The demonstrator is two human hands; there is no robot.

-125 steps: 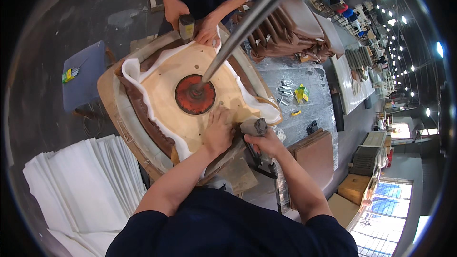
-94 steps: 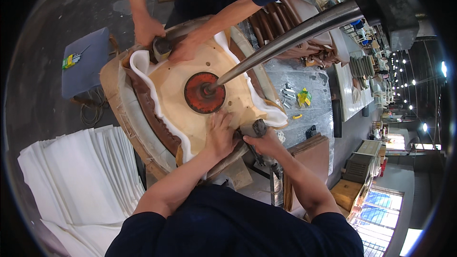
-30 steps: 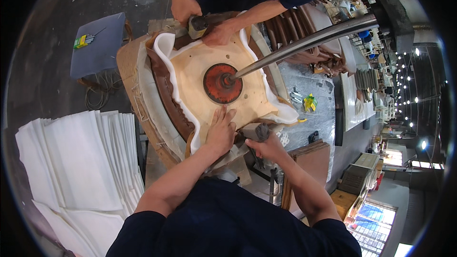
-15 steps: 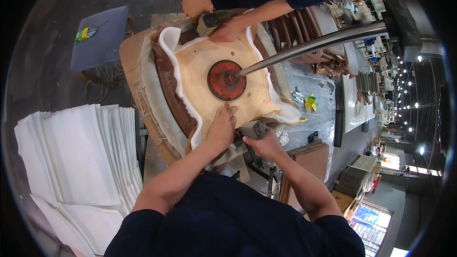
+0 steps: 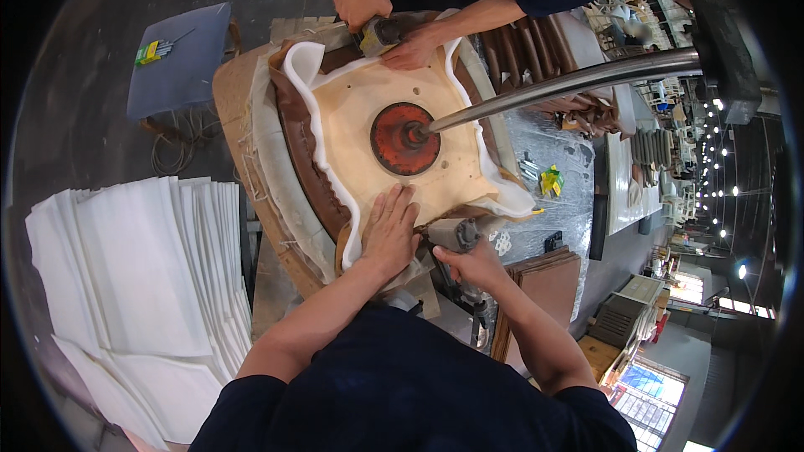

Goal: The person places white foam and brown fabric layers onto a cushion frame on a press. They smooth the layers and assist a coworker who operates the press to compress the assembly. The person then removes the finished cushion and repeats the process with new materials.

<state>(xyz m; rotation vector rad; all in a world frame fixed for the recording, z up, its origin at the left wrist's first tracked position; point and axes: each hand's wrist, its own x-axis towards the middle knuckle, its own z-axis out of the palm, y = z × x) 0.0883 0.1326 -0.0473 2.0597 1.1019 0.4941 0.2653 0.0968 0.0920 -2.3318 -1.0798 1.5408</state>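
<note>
A light plywood seat board (image 5: 360, 117) lies under a round red press disc (image 5: 406, 138) on a metal rod (image 5: 578, 82). White padding (image 5: 306, 117) and a brown leather cover (image 5: 293, 130) stand up round its edges. My left hand (image 5: 390, 234) lies on the board's near edge, its fingers stretched toward the disc. In my right hand (image 5: 473, 264) is a staple gun (image 5: 455, 234), its nose at the near edge just right of my left hand. Across the board, a co-worker's hands (image 5: 365, 4) hold another staple gun (image 5: 379, 35) at the far edge.
Stacked white padding sheets (image 5: 134, 268) stand at the left. A blue-grey stool (image 5: 188, 54) bears a yellow-green packet (image 5: 151, 52). On the plastic-covered table (image 5: 544, 134) at the right are staple strips and another packet (image 5: 550, 180). Brown boards (image 5: 544, 276) lean near my right forearm.
My left hand's fingers have straightened and lie flatter on the board. The staple gun in my right hand has shifted slightly right and nearer to me. The whole view has shifted a little.
</note>
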